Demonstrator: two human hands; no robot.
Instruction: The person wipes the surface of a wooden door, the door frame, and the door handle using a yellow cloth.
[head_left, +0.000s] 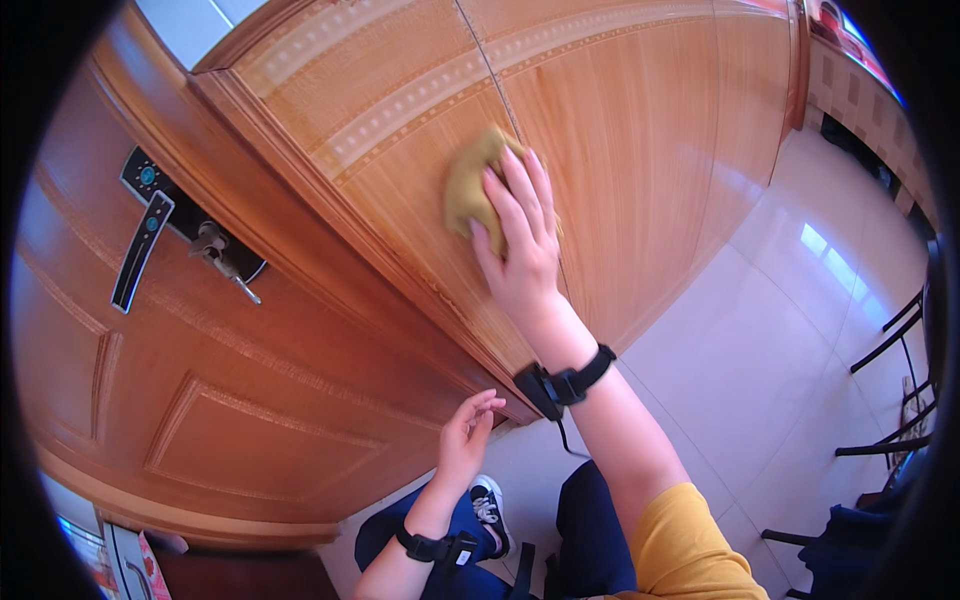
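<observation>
My right hand presses a yellow-olive cloth flat against wood-patterned wall tiles, its fingers spread over the cloth. A dark vertical joint between tiles runs behind the hand. Lower down, my left hand hangs in front of the wooden door frame, fingers loosely curled and apart, holding nothing. Each wrist wears a black strap with a small device; a cable trails from the right one.
At left stands a brown panelled wooden door with a black lock plate, a lever handle and keys in the lock. Glossy pale floor tiles stretch to the right. Dark chair legs stand at the right edge.
</observation>
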